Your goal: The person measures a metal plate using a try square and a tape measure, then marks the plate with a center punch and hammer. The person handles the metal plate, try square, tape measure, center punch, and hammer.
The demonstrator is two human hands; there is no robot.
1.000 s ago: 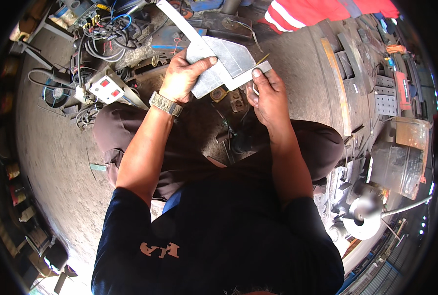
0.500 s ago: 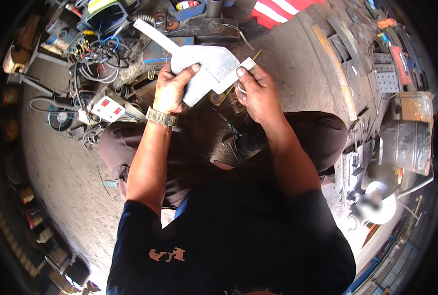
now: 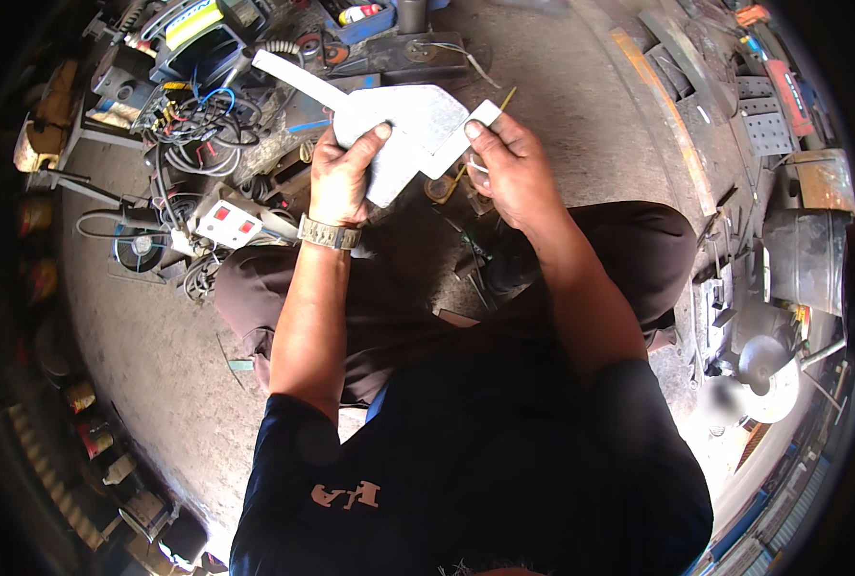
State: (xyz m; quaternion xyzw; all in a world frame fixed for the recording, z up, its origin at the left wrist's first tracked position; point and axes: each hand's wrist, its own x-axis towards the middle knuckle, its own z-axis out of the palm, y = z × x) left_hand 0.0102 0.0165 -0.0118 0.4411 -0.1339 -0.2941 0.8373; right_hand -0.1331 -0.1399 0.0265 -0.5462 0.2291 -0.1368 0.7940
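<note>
A flat pale plate, light grey with angled corners, is held up in front of my knees. From its far left side a long narrow strip sticks out. My left hand is closed on the plate's left part, thumb on top. A flat whitish bar lies across the plate's right edge, and my right hand pinches its outer end between thumb and fingers. Whether bar and plate are joined I cannot tell. A thin yellow stick shows just beyond my right hand.
Tangled cables and a white socket box with red switches lie on the left. A blue tray and a dark metal base stand ahead. To the right are a long rusty bar, a perforated plate and a metal drum.
The view has shifted, so the surroundings and my arms sit further right. The red and white cloth at the top is out of sight. Both hands keep their grips.
</note>
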